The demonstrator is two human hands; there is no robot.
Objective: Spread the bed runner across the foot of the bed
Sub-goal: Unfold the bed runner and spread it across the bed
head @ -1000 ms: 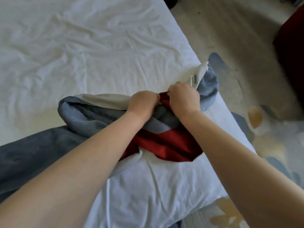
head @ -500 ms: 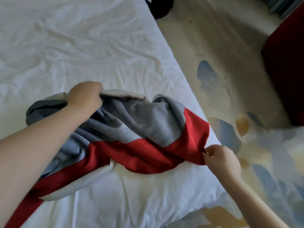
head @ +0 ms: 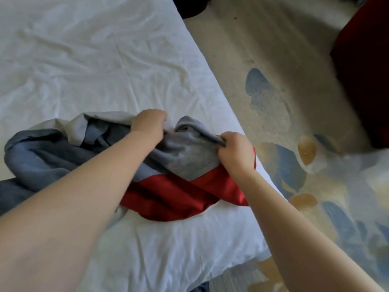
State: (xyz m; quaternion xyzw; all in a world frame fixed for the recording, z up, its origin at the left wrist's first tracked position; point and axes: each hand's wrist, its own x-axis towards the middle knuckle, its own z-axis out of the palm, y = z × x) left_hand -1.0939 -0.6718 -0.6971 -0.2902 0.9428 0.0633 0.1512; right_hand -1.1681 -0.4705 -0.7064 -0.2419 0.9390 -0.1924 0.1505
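The bed runner (head: 185,157), grey-blue with a red band and a cream underside, lies bunched and twisted near the bed's right corner. My left hand (head: 148,123) grips a fold of the grey and cream cloth at the far side of the bunch. My right hand (head: 236,151) grips a grey fold by the red band, close to the bed's right edge. The runner trails off to the left under my left forearm. The bed (head: 94,66) has a wrinkled white sheet.
Right of the bed lies a beige carpet (head: 284,102) with blue and ochre patches. A dark red piece of furniture (head: 366,70) stands at the far right. A dark object (head: 189,7) sits on the floor beyond the bed's far edge.
My hands were spread apart half a second ago, the right at the red corner by the bed's edge. Both have come back together on the grey cloth, and the runner is bunched again.
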